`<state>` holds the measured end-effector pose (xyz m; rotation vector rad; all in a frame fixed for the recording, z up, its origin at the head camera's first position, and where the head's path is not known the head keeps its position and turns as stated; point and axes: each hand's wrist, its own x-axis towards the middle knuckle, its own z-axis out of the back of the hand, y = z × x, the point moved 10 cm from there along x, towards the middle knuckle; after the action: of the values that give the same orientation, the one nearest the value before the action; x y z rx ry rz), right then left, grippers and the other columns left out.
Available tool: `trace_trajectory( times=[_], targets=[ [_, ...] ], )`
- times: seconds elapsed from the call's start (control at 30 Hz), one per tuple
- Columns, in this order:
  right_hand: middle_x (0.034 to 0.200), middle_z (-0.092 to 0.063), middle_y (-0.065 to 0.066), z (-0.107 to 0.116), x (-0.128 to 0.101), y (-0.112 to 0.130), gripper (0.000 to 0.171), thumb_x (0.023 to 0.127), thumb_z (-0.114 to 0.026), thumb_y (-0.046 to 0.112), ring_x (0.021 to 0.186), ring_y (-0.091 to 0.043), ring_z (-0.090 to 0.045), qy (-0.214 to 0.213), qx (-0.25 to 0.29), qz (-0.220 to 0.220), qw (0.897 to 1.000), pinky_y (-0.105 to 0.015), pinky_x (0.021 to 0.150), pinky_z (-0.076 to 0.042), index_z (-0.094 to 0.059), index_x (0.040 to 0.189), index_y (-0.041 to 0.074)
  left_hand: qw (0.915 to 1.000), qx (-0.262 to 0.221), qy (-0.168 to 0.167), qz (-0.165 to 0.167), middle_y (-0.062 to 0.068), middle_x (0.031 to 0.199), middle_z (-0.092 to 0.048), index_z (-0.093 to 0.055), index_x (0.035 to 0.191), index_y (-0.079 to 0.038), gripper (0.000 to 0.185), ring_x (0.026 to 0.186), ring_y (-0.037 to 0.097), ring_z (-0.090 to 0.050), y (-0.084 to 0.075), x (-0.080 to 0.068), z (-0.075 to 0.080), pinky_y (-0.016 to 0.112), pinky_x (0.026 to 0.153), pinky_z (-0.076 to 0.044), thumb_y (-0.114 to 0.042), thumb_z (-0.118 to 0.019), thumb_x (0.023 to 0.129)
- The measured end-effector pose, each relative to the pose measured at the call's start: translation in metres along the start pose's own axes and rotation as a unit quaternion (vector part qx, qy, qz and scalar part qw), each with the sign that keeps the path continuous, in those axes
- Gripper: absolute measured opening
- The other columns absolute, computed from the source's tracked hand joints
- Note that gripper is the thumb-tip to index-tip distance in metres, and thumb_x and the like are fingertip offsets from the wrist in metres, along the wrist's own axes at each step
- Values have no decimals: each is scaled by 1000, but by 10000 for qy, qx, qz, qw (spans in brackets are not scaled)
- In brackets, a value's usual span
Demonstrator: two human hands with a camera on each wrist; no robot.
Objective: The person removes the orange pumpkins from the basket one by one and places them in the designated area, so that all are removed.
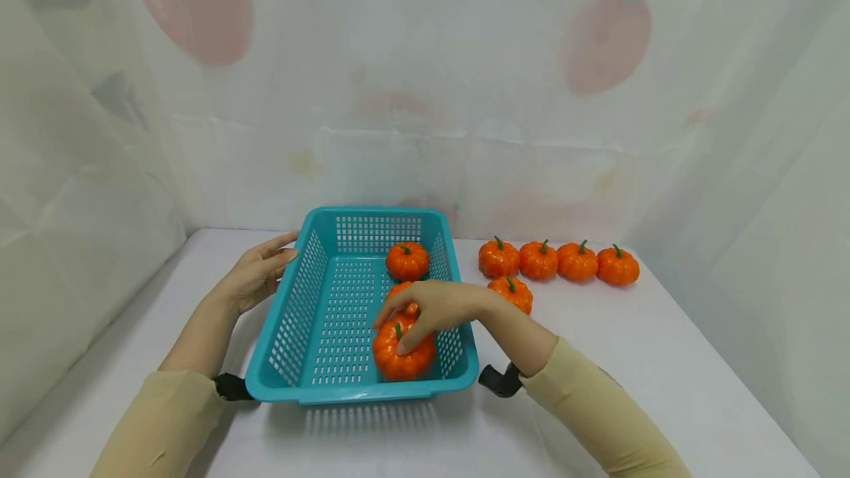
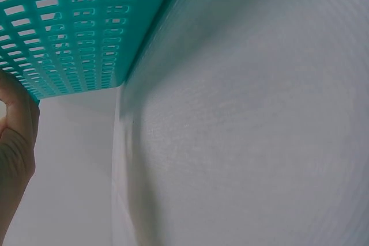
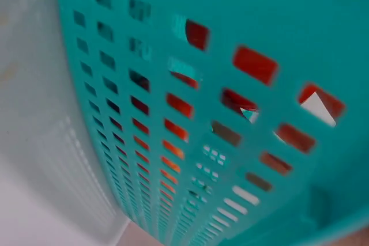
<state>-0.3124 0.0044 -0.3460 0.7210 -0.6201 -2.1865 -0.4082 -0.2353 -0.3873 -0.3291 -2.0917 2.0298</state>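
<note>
Teal plastic basket [image 1: 312, 301] on the white surface [image 1: 664, 360] holds three orange pumpkins; the right hand [image 1: 434, 308] curls its fingers over the nearest pumpkin [image 1: 398, 360]. The left hand [image 1: 255, 275] rests flat-fingered against the basket's left wall. Five loose pumpkins [image 1: 558, 260] lie outside to the right. Wrist views show only perforated wall with orange behind it.

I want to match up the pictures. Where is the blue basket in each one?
Head view: the teal basket sits on the table in the lower middle, between the left hand and the right hand.
Left wrist view: its slotted wall fills the top left corner.
Right wrist view: its wall fills nearly everything.
Shared landmark: orange showing through the slots.
</note>
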Motion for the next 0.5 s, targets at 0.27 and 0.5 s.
trace_trajectory(
  times=[0.27,0.5],
  targets=[
    [133,-59,12,22,-13,-5,38,85,-77,30,123,-14,-49,-394,716,-38,9966,-33,93,-55,-66,120,41,10000,8,36,-20,-2,110,-57,-12,159,-6,69,85,4,-68,1,0,0,22,74,-59,-19,-51,104],
    [142,-52,11,41,-31,-10,43,86,-75,33,130,-20,-46,-795,1130,-44,9904,-35,95,-55,-63,127,38,10000,22,26,-31,-3,108,-58,-12,159,-6,69,85,3,-68,0,0,0,22,73,-59,-18,-51,104]
  ],
)
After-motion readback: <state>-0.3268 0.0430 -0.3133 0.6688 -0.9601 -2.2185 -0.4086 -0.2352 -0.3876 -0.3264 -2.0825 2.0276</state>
